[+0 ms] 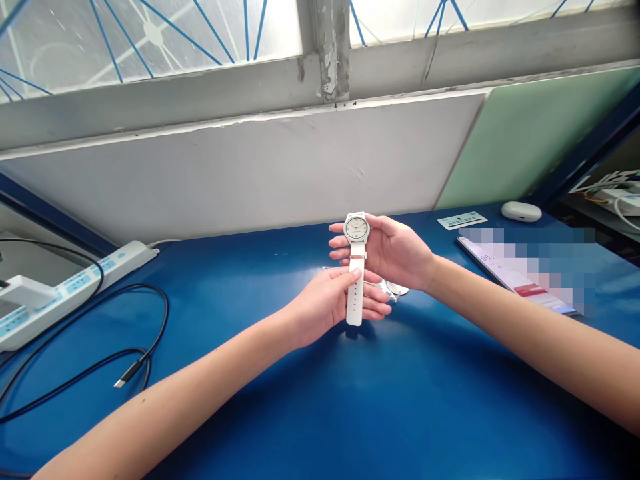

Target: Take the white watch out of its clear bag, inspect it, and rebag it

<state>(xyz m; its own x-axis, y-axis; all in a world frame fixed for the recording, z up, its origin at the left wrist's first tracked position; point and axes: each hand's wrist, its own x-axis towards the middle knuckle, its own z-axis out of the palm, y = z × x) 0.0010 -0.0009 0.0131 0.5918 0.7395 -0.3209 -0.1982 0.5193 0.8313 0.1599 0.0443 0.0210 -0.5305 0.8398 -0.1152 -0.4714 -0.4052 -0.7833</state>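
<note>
A white wristwatch (357,229) with a round pale dial is held above the blue table, its long punched strap hanging toward me. My left hand (327,300) grips this strap, thumb on top and fingers stretched beneath it. At the dial end, my right hand (393,250) is turned palm up, its fingers extended behind the watch and its thumb by the case edge. Behind my hands, a small round whitish object (399,289) lies on the table, partly hidden; its kind is unclear.
On the left are a white power strip (113,267) with a plugged-in adapter and a black cable (163,307). A phone (520,277), partly pixelated, a card (463,220) and a white earbud case (521,212) lie right. A wall panel (240,173) borders the blue table (300,413).
</note>
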